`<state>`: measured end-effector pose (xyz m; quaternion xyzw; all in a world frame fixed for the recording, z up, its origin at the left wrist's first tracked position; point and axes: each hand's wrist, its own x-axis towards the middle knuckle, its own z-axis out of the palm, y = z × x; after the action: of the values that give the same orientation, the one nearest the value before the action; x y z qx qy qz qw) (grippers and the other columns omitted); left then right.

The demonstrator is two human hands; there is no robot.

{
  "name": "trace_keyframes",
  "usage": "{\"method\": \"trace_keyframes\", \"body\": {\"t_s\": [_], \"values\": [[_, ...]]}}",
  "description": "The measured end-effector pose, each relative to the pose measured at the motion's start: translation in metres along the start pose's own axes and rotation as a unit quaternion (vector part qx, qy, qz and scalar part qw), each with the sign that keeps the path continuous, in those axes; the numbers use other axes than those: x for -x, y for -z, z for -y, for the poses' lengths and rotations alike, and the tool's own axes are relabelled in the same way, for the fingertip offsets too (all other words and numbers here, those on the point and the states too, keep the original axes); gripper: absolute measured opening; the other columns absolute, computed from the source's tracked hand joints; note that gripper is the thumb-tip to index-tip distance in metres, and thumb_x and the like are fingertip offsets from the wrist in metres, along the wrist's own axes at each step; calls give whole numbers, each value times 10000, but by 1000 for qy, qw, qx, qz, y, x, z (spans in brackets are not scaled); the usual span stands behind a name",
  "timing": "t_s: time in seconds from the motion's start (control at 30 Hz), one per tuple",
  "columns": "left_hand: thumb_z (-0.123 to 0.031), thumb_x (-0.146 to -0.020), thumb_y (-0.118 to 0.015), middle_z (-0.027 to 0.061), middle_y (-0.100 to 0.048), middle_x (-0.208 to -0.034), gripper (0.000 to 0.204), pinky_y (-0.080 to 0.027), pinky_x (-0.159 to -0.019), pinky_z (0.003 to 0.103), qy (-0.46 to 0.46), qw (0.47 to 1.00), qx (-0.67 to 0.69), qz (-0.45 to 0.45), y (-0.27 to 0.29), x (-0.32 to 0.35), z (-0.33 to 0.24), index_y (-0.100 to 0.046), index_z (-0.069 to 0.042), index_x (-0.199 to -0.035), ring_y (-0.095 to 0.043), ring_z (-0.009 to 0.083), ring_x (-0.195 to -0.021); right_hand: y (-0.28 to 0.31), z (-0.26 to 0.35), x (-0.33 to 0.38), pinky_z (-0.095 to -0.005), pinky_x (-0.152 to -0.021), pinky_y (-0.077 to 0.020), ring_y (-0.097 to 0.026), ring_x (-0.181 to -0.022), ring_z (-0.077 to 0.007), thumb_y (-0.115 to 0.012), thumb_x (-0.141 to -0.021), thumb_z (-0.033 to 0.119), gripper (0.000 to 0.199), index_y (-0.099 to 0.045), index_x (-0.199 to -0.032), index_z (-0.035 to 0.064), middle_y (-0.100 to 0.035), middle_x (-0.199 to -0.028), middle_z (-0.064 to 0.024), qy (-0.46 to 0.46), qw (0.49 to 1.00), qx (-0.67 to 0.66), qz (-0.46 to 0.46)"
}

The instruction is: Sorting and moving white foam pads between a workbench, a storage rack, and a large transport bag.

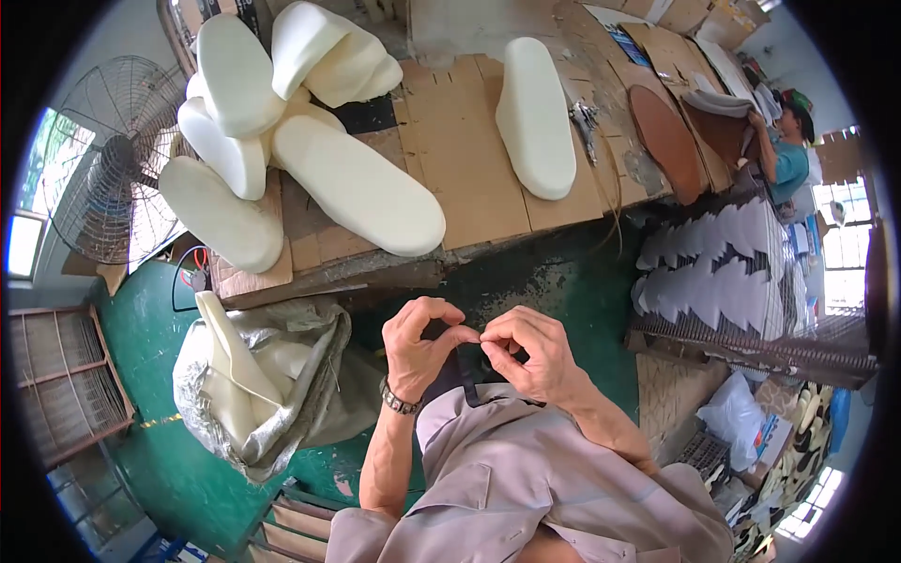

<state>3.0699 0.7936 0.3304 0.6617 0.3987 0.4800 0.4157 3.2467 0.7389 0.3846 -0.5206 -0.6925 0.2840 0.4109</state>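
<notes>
In front of my torso, both hands are raised with their fingertips meeting. Thumb and fingers of my left hand (413, 355) are pinched together, a dark beaded band (401, 401) round that wrist. My right hand (542, 355) pinches at the same spot; whatever sits between the fingertips is too small to make out. Just below them a dark strap (467, 375) shows against my light shirt (488, 450). Beyond the hands, one cream sole-shaped foam piece (537, 117) lies on the cardboard-covered table (460, 141). Several more cream pieces (366, 183) are heaped at its left.
An open sack (324, 375) with cream pieces stands on the green floor, left of me. A wire fan (117, 155) is at far left. Right of the single piece lie a metal tool (586, 122) and a brown sole shape (664, 141). A person (790, 159) works at far right behind racked white pieces (713, 267).
</notes>
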Motion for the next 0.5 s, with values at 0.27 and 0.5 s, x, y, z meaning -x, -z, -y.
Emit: {"method": "trace_keyframes", "body": {"t_s": [0.27,0.5], "values": [[-184,-609,-865,43,-665,-751,289,-539,-780,394,-59,966,-251,-24,3,-34,-5,-646,-76,-764,-655,281,-762,-2,-48,-57,-384,-561,-502,-600,-687,-280,-681,-675,8,187,-531,-775,56,-556,-719,-77,91,990,60,94],[-19,-689,-824,61,-689,-787,217,-548,-724,308,112,982,-71,-134,-50,-59,0,-663,-21,-835,-670,183,-767,34,-83,-97,-369,-539,-402,-473,-601,-229,-556,-664,3,131,-446,-725,40,-442,-665,-90,22,980,-138,139]]}}
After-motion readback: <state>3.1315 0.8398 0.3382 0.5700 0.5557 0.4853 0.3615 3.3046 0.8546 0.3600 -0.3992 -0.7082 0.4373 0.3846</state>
